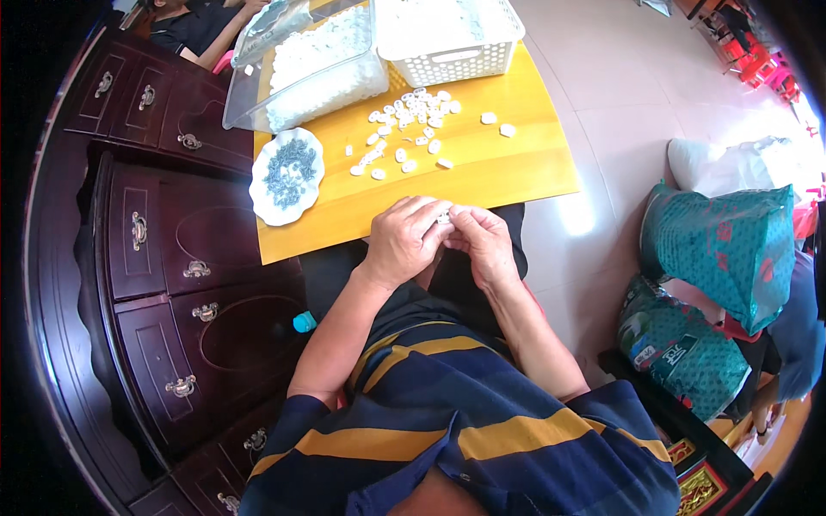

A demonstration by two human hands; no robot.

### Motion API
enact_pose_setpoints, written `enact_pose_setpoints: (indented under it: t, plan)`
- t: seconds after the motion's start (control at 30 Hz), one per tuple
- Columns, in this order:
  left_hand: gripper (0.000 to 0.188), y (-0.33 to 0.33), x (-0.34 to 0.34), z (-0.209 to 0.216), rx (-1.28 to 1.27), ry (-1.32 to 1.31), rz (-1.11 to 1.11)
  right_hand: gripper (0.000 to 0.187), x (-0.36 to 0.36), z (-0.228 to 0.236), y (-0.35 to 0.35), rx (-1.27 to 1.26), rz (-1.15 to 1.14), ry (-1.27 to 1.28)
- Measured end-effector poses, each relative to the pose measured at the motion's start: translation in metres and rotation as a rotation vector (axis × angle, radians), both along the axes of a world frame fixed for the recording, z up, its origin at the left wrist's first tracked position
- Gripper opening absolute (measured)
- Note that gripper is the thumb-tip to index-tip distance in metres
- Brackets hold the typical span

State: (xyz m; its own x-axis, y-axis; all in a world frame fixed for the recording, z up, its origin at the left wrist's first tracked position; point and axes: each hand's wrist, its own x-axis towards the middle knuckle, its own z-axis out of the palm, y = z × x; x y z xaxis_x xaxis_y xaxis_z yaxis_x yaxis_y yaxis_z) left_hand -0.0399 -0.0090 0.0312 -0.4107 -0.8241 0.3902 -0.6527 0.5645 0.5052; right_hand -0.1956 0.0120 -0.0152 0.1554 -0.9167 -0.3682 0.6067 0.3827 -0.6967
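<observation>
My left hand (403, 239) and my right hand (483, 242) meet at the near edge of the yellow wooden table (516, 168). Together they pinch a small white plastic piece (445, 218) between their fingertips. Most of the piece is hidden by my fingers. Several loose white pieces (411, 129) lie scattered on the table beyond my hands. A white dish (286, 175) with small grey metal parts sits to the left of my hands.
A clear plastic tub (310, 64) full of white pieces and a white slotted basket (452, 39) stand at the table's far end. A dark wooden cabinet (163, 258) lines the left. Green bags (714, 258) sit on the floor at right. Another person's arm (225, 30) shows at top left.
</observation>
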Motion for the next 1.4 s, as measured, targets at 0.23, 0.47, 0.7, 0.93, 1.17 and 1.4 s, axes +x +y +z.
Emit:
enact_pose_setpoints:
  t: [0.23,0.47,0.7,0.93,1.17,1.4]
  plan:
    - [0.018,-0.003,-0.005,-0.003,-0.023,0.023,-0.007,0.020,0.001,0.003,0.001,-0.033,-0.067,0.099]
    - [0.024,-0.002,-0.006,-0.003,-0.028,0.037,-0.015,0.019,-0.001,0.004,0.001,-0.061,-0.068,0.104]
    - [0.022,-0.007,-0.009,0.001,0.077,0.112,0.016,0.018,0.001,-0.009,-0.002,-0.142,-0.077,0.286]
    - [0.013,-0.028,-0.006,-0.008,0.235,-0.082,0.065,0.018,-0.005,0.006,-0.006,-0.105,-0.287,0.217]
    - [0.024,-0.052,-0.027,-0.006,0.092,0.083,0.124,0.018,-0.006,0.004,-0.006,-0.092,-0.265,0.053]
    - [0.019,-0.081,0.018,-0.006,-0.074,-0.088,0.318,0.011,-0.007,0.012,-0.007,-0.068,-0.253,0.039]
